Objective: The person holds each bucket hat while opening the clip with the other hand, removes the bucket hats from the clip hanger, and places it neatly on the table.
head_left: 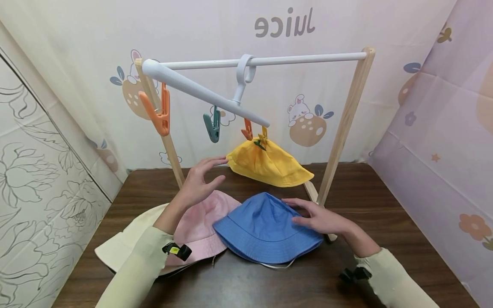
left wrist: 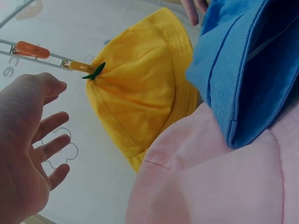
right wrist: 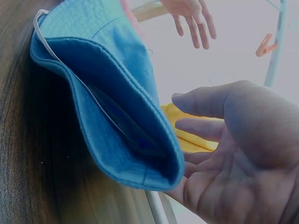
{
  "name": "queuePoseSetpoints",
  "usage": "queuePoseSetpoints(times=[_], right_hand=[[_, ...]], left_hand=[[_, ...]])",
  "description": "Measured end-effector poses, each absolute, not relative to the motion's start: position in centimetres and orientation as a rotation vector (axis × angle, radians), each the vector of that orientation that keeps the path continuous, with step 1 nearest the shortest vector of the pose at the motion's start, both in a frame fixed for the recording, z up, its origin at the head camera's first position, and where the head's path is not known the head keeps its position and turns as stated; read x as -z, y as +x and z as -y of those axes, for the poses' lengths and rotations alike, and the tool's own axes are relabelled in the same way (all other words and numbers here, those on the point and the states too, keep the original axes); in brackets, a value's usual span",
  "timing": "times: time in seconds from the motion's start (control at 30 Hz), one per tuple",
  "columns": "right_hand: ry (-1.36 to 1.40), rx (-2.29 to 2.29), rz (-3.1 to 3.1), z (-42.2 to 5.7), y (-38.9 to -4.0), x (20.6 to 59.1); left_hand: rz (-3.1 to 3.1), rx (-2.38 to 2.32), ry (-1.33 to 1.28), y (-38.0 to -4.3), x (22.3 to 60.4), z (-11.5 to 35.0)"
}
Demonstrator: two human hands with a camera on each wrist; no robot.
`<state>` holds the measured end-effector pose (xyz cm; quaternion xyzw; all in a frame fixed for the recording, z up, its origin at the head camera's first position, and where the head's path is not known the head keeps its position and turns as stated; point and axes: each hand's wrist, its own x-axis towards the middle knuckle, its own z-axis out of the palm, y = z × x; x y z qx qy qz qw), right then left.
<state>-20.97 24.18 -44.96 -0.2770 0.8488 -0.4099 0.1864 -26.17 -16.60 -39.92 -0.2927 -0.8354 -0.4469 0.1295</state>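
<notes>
A yellow bucket hat [head_left: 271, 164] with a small green leaf hangs from a yellow clothespin [head_left: 263, 133] at the far end of a white hanger bar [head_left: 204, 92]. My left hand [head_left: 202, 179] is raised beside the yellow hat, its fingers spread and holding nothing. Over the right side of a blue bucket hat [head_left: 265, 226] lies my right hand [head_left: 317, 218], fingers loosely bent with nothing gripped. The right wrist view shows that palm [right wrist: 233, 182] close to the blue brim. Below my left arm, a pink bucket hat [head_left: 200, 222] lies partly under the blue one.
A cream hat [head_left: 132, 233] is at the left of the dark wooden table [head_left: 369, 192]. Large orange [head_left: 159, 111], green [head_left: 213, 124] and small orange clothespins [head_left: 247, 129] hang along the bar. The hanger hooks over a white rail [head_left: 308, 58] between wooden posts [head_left: 346, 119].
</notes>
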Motion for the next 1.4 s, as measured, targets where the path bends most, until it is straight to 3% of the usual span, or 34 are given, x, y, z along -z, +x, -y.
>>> queuePoseSetpoints(times=[0.13, 0.37, 1.4], right_hand=[[-0.891, 1.195, -2.352, -24.9, -21.5, 45.7], [-0.773, 1.176, -2.356, -24.1, -21.0, 44.7], [-0.749, 1.157, -2.305, -24.6, -21.0, 43.4]], left_hand=[[2.443, 1.311, -0.839, -26.2, 40.1, 16.8], [2.456, 1.314, -0.828, -26.1, 40.1, 17.0], [2.476, 1.286, -0.849, -25.8, 40.5, 18.1]])
